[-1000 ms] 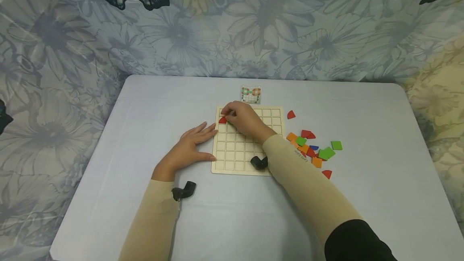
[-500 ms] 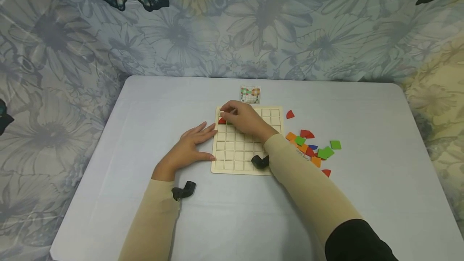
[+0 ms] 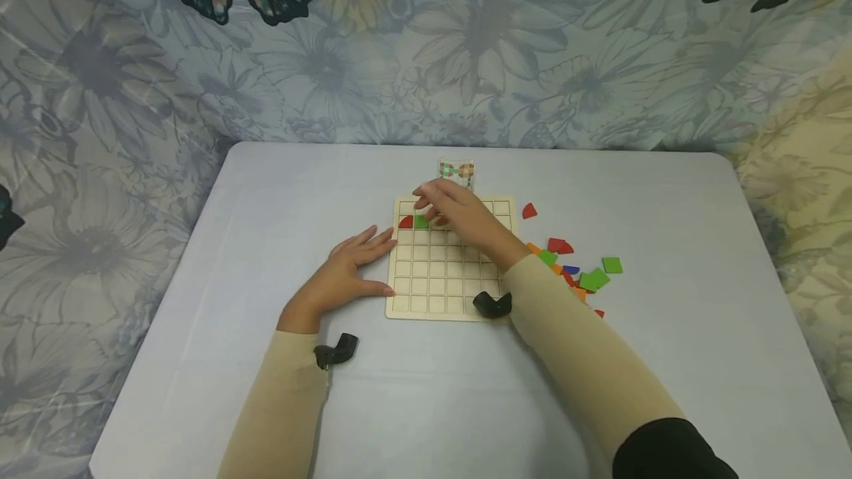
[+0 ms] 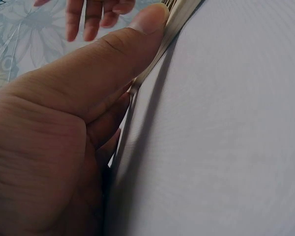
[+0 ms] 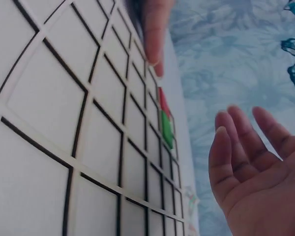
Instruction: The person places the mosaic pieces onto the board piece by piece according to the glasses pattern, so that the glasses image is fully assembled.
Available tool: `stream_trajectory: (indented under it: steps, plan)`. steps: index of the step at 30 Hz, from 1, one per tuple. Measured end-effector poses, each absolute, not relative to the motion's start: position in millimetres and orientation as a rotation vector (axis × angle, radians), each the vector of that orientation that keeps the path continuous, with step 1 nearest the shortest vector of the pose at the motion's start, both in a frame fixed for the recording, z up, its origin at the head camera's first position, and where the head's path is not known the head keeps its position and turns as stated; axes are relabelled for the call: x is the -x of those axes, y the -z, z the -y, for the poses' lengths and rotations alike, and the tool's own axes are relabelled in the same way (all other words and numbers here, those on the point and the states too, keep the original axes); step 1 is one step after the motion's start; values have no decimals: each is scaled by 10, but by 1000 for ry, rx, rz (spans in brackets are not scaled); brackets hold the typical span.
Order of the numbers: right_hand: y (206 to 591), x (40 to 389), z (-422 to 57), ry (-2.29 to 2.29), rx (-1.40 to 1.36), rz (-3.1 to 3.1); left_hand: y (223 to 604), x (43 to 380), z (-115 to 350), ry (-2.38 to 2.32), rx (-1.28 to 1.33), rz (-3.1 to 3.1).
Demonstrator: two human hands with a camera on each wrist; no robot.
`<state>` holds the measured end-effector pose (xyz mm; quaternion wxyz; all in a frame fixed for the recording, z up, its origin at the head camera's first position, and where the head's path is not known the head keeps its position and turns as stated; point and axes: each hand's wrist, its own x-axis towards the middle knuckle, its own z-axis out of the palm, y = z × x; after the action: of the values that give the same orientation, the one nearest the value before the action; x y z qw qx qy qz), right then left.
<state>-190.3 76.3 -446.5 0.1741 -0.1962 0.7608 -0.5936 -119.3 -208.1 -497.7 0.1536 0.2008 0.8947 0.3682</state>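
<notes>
A wooden grid board (image 3: 435, 287) lies on the white table. In its second row from the top sit a red quarter-round tile (image 3: 406, 222) and, right beside it, a green square tile (image 3: 421, 222). My left hand (image 3: 342, 272) is spread along the board's left edge, thumb and fingertips touching the rim. In the left wrist view the thumb (image 4: 147, 19) rests against that edge. Above the upper part of the board hovers my right hand (image 3: 462, 216), fingers loosely bent with nothing between them; the right wrist view shows it raised off the grid.
To the board's right lie loose red, orange, green and blue tiles, among them a green square (image 3: 612, 265) and a single red quarter-round (image 3: 529, 211). A small pattern card (image 3: 456, 168) lies behind the board, partly covered by my right hand. A floral backdrop (image 3: 492, 35) stands behind the table.
My right hand has lifted off the green square tile and drawn slightly right, uncovering it beside the red tile. My left hand stays at the board's edge.
</notes>
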Motion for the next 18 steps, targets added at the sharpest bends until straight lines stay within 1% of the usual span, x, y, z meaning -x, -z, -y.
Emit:
stream_trajectory:
  steps: [9,18]
  plan:
    - [4243,1773,-981,1779,634,-2085,4988,1194,2081,-1048,-567,-2560]
    - [4146,1599,-1272,1901,656,-2039,4965,1183,2070,-1058,-570,-2559]
